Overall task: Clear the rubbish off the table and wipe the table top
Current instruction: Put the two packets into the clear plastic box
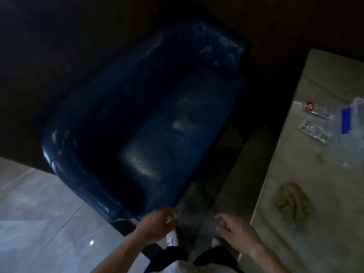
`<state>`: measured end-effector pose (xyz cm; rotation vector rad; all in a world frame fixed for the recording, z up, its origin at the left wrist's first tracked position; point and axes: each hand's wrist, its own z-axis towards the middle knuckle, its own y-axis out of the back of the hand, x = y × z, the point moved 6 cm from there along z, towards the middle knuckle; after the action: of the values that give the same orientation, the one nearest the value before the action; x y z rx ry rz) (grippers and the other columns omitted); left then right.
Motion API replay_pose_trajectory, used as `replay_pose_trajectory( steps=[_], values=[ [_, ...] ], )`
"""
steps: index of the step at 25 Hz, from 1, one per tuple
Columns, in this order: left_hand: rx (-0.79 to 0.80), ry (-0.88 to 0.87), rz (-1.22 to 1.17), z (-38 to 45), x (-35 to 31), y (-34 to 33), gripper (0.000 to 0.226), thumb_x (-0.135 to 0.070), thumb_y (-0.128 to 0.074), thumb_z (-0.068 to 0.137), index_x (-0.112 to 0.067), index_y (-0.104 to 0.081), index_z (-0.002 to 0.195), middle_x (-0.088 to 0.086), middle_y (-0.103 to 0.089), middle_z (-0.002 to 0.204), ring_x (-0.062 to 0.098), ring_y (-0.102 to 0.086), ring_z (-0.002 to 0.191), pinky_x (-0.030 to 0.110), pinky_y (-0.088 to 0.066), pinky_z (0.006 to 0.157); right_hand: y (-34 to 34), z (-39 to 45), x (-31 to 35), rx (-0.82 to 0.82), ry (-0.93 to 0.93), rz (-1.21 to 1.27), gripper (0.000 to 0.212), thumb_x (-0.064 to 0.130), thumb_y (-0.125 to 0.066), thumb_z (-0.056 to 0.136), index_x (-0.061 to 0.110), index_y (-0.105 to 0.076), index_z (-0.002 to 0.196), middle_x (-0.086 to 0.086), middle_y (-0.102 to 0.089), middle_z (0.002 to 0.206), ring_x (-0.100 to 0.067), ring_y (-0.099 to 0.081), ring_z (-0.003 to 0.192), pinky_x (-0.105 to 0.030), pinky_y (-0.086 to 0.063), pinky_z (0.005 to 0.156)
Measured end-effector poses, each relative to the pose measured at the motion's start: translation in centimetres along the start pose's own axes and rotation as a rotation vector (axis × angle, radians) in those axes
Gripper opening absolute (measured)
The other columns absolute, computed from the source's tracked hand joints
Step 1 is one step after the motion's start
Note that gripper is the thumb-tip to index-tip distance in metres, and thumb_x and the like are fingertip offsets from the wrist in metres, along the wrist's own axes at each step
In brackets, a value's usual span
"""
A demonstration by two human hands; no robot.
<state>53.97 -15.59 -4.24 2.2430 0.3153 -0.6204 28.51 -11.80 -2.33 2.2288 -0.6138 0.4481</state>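
The pale marble table [291, 194] runs along the right edge. On it lie a red sauce packet [309, 106], a green-and-white packet [313, 130], a clear plastic bag with a blue strip [348, 123] and a crumpled brownish cloth [291, 201]. A small brownish smear [320, 158] marks the top between them. My left hand [157, 225] and my right hand [236, 231] are low in the frame, left of the table and apart from it. The left fingers are pinched together and the right fingers are loosely curled. A faint blurred haze lies between the hands; I cannot tell whether they hold anything.
A dark blue leather sofa [149, 115] fills the middle of the view, with a narrow dark floor strip [226, 174] between it and the table. Light glossy floor tiles [49, 223] are at the lower left. The room is dim and the picture is blurred.
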Motion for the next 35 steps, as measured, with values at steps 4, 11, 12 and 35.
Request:
replay_pose_trajectory(
  steps=[4, 11, 12, 35],
  values=[
    [0.092, -0.061, 0.117, 2.9, -0.4, 1.9, 0.036, -0.051, -0.045, 0.084, -0.036, -0.054, 0.116, -0.012, -0.066, 0.116, 0.014, -0.064, 0.105, 0.033, -0.052, 0.09, 1.5, 1.3, 0.7, -0.004, -0.059, 0.009, 0.033, 0.04, -0.051, 0.094, 0.033, -0.055, 0.125, 0.008, -0.064, 0.121, -0.011, -0.061, 0.113, -0.028, -0.049, 0.094],
    [0.251, -0.176, 0.345, 12.3, -6.8, 5.1, 0.042, -0.052, -0.045, 0.086, -0.036, -0.049, 0.125, -0.007, -0.06, 0.131, 0.017, -0.057, 0.117, 0.029, -0.044, 0.093, 6.9, 4.2, -4.0, -0.076, -0.161, 0.058, 0.037, 0.041, -0.046, 0.096, 0.036, -0.049, 0.132, 0.008, -0.061, 0.127, -0.011, -0.059, 0.116, -0.029, -0.047, 0.093],
    [0.26, -0.185, 0.373, 14.1, -8.1, 5.6, 0.043, -0.051, -0.046, 0.087, -0.035, -0.048, 0.127, -0.006, -0.059, 0.132, 0.018, -0.057, 0.119, 0.03, -0.044, 0.096, 7.8, 5.1, -5.0, -0.089, -0.168, 0.078, 0.037, 0.042, -0.045, 0.096, 0.036, -0.049, 0.132, 0.007, -0.061, 0.126, -0.011, -0.059, 0.115, -0.028, -0.047, 0.092],
    [0.511, -0.496, 0.793, 44.7, -36.7, 11.2, 0.047, -0.054, -0.046, 0.09, -0.033, -0.047, 0.132, -0.002, -0.059, 0.129, 0.016, -0.057, 0.113, 0.031, -0.047, 0.094, 29.7, 15.9, -18.7, -0.491, -0.389, 0.473, 0.04, 0.043, -0.049, 0.096, 0.034, -0.049, 0.134, 0.005, -0.062, 0.126, -0.013, -0.06, 0.111, -0.026, -0.047, 0.089]
  ],
)
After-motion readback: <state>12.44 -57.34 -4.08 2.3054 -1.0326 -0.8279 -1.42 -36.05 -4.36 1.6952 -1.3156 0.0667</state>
